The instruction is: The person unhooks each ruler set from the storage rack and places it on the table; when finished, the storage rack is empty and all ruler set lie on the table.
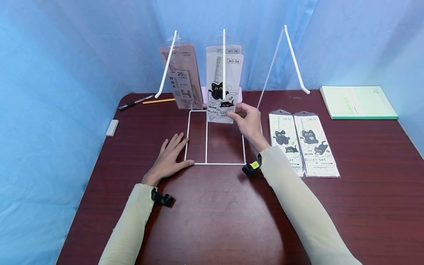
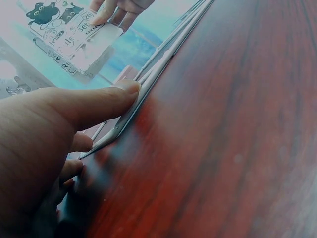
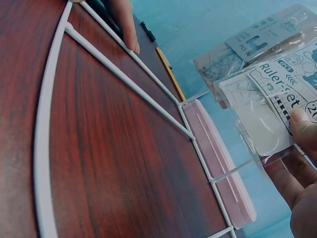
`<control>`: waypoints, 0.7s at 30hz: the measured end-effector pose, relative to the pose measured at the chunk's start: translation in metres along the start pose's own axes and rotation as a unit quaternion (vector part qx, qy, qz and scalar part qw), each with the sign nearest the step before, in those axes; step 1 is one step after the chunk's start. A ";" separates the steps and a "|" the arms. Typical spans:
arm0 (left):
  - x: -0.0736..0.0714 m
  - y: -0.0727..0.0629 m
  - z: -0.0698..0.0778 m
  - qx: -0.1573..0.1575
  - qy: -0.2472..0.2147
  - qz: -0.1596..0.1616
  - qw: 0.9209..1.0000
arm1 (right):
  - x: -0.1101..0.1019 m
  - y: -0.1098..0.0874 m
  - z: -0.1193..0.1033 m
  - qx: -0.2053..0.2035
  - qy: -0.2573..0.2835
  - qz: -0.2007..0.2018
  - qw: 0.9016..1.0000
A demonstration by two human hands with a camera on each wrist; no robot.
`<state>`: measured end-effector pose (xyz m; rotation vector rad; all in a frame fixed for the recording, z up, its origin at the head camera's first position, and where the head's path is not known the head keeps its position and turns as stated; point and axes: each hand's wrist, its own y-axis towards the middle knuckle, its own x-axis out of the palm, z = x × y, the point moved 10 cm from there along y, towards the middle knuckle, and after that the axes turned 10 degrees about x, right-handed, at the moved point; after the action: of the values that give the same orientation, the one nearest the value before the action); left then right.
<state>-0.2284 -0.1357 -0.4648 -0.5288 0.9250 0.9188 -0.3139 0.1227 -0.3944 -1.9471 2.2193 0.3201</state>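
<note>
My right hand [image 1: 248, 123] pinches the lower right edge of a white ruler set pack [image 1: 234, 79] with black cats on it. This pack hangs at the middle arm [image 1: 224, 62] of a white wire rack, in front of another like it. In the right wrist view the thumb presses the front of the ruler set [image 3: 277, 89], with fingers behind. The left hand [image 1: 169, 154] lies with fingers spread on the table at the rack's left side. Its thumb touches the front corner of the wire base [image 1: 225, 164], as the left wrist view also shows.
Pinkish ruler packs [image 1: 182, 62] hang on the left arm; the right arm [image 1: 294, 59] holds nothing. Two more ruler sets [image 1: 316, 143] lie to the right, before a green notebook [image 1: 359, 103]. A pink case [image 3: 223, 163] sits behind the base. Left are a pen [image 1: 135, 102], pencil [image 1: 159, 101] and eraser [image 1: 112, 127].
</note>
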 end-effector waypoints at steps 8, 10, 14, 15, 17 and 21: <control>-0.001 0.000 0.000 -0.002 0.003 -0.001 1.000 | -0.004 -0.010 -0.006 -0.027 -0.005 0.012 1.000; -0.001 0.000 -0.001 -0.004 0.004 -0.001 1.000 | -0.005 -0.012 -0.007 -0.034 -0.012 0.015 0.999; 0.000 0.000 -0.001 -0.003 0.003 -0.001 1.000 | -0.008 -0.017 -0.010 -0.043 -0.024 0.020 0.999; 0.000 0.000 -0.001 -0.003 0.003 -0.001 1.000 | -0.009 -0.018 -0.010 -0.044 -0.024 0.021 0.998; 0.000 0.000 -0.001 -0.002 0.003 -0.001 1.000 | -0.010 -0.020 -0.011 -0.046 -0.025 0.022 0.998; 0.000 0.001 -0.001 -0.001 0.002 0.001 1.000 | -0.011 -0.024 -0.012 -0.045 -0.026 0.021 0.998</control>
<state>-0.2294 -0.1360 -0.4651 -0.5327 0.9286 0.9202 -0.2881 0.1265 -0.3809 -1.9143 2.2526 0.4798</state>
